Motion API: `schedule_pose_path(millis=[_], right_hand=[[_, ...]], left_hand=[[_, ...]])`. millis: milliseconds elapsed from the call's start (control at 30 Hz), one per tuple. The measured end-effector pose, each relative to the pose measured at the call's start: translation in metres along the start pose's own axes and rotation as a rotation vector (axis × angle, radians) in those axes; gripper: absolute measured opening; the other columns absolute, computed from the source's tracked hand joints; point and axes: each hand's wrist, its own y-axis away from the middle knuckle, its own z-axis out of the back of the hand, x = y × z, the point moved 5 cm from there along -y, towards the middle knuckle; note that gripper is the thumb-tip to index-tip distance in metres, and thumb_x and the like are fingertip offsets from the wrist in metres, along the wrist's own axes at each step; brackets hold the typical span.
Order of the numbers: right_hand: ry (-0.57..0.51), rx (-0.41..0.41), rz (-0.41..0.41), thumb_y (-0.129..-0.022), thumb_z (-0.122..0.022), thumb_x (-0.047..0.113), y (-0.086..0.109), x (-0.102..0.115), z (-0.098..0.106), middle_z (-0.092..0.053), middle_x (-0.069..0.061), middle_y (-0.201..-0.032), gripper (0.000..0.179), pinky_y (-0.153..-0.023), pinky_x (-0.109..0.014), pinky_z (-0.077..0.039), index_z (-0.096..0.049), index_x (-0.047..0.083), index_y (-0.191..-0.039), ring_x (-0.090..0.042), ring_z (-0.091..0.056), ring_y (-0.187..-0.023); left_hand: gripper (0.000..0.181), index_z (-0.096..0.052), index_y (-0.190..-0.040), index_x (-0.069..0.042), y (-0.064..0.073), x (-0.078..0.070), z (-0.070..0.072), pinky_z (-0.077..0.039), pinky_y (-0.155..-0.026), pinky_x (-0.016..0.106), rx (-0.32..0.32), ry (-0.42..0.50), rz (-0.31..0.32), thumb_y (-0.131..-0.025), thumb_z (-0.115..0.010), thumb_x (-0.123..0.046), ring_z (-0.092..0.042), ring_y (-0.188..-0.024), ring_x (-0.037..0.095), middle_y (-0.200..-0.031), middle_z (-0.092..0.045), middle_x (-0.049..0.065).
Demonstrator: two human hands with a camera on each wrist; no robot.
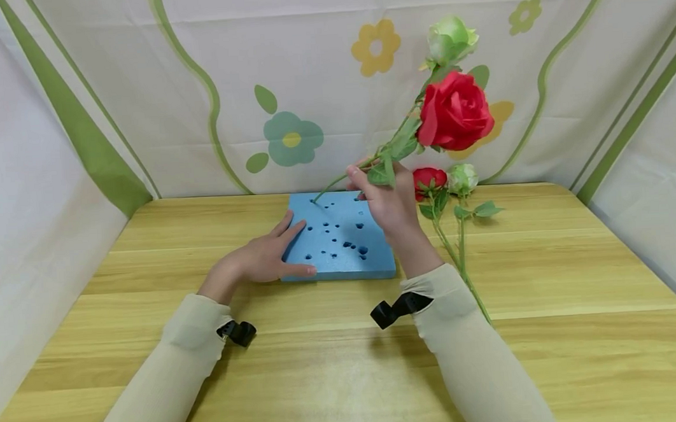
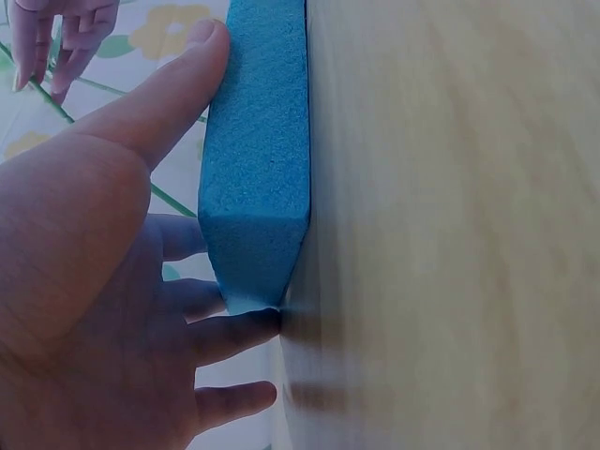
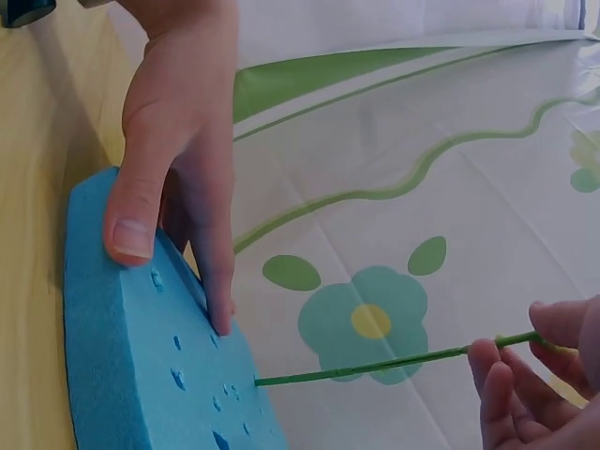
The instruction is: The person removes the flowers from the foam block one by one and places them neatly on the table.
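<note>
Fingers spread, the left hand braces the blue foam block at nine o'clock, likely against sliding; the right hand, below a red rose at two, pinches a stem, apparently the rose's, meeting the block at eleven.

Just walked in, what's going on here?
A person's right grip holds a green flower stem, its lower end at the blue foam block, near the far-left corner; depth unclear. The left grip rests on the block's left side. More flowers lie to the right.
</note>
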Motion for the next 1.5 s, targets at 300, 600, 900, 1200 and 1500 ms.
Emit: schedule_pose_path(millis=[300, 600, 900, 1200, 1500], right_hand=[[-0.026, -0.064, -0.050, -0.103, -0.071, 0.021, -0.003, -0.002, 0.005, -0.082, -0.011, -0.114, 0.017, -0.092, -0.029, -0.063, -0.075, 0.006, -0.111, -0.015, -0.080, -0.093], [-0.037, -0.082, -0.019, -0.103, -0.071, 0.018, -0.007, -0.001, 0.006, -0.081, -0.016, -0.116, 0.025, -0.090, -0.029, -0.063, -0.072, -0.003, -0.116, -0.017, -0.081, -0.093], [-0.048, -0.106, 0.033, -0.104, -0.070, 0.015, -0.009, 0.000, 0.007, -0.081, -0.019, -0.113, 0.022, -0.086, -0.028, -0.063, -0.070, -0.005, -0.112, -0.017, -0.081, -0.089], [-0.167, -0.144, 0.059, -0.102, -0.070, 0.015, -0.011, 0.006, 0.022, -0.081, -0.016, -0.107, 0.013, -0.084, -0.028, -0.064, -0.069, 0.002, -0.106, -0.017, -0.080, -0.085], [-0.237, -0.162, -0.039, -0.100, -0.071, 0.022, -0.015, 0.001, 0.035, -0.080, -0.014, -0.110, 0.019, -0.084, -0.027, -0.063, -0.071, 0.006, -0.110, -0.018, -0.080, -0.088]], left_hand=[[0.109, -0.004, -0.173, -0.018, 0.001, -0.001, 0.000, -0.028, -0.129, 0.062, 0.002, -0.015, 0.003, -0.097, -0.065, -0.067, -0.021, -0.163, 0.047, -0.179, 0.017, 0.013], [0.108, -0.005, -0.173, -0.018, 0.002, -0.002, 0.001, -0.030, -0.128, 0.062, -0.001, -0.021, 0.003, -0.098, -0.064, -0.067, -0.024, -0.161, 0.048, -0.179, 0.016, 0.013], [0.108, -0.004, -0.173, -0.018, 0.002, -0.002, 0.001, -0.030, -0.128, 0.061, 0.002, -0.036, 0.010, -0.098, -0.064, -0.068, -0.027, -0.161, 0.048, -0.179, 0.017, 0.013], [0.108, -0.003, -0.173, -0.017, 0.001, -0.004, 0.001, -0.032, -0.127, 0.061, 0.002, -0.035, 0.012, -0.098, -0.064, -0.067, -0.032, -0.158, 0.049, -0.179, 0.017, 0.013], [0.108, -0.004, -0.173, -0.017, 0.001, -0.002, 0.001, -0.031, -0.127, 0.061, -0.001, -0.029, 0.005, -0.098, -0.065, -0.064, -0.029, -0.160, 0.048, -0.179, 0.016, 0.013]])
